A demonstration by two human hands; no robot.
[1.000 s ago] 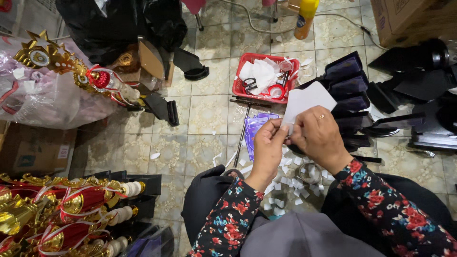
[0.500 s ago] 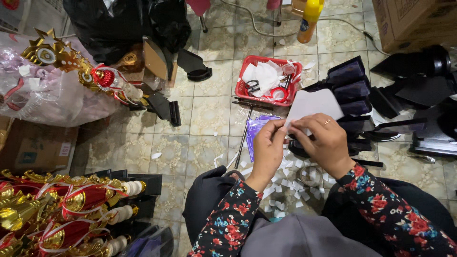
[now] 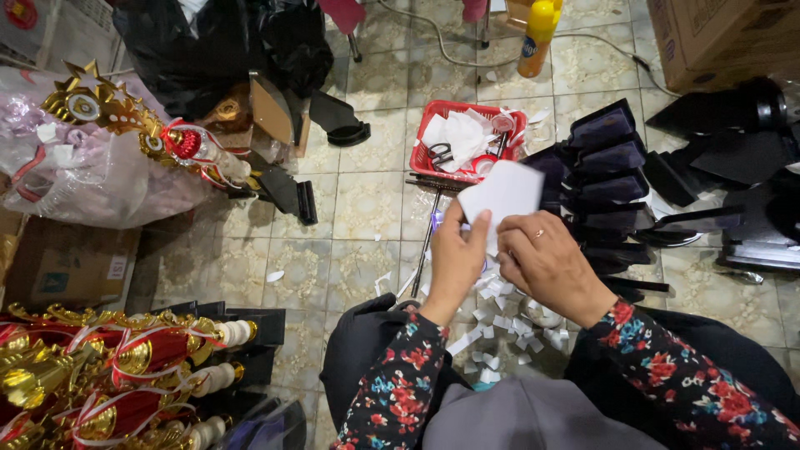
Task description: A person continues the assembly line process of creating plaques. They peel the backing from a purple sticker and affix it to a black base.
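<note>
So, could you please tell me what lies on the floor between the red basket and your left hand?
In the head view, a long dark metal rod lies between red basket and left hand.

Counts around the red basket [image 3: 427, 133]

One red basket stands on the tiled floor, with one pair of scissors [image 3: 440, 154] in it. One yellow bottle [image 3: 537, 35] stands beyond the basket. One white card [image 3: 502, 193] is just in front of it, held by two hands. Right of the basket is one row of dark folded pieces [image 3: 612, 171], about five. Paper scraps [image 3: 500, 325] in front are too many to count.
</note>
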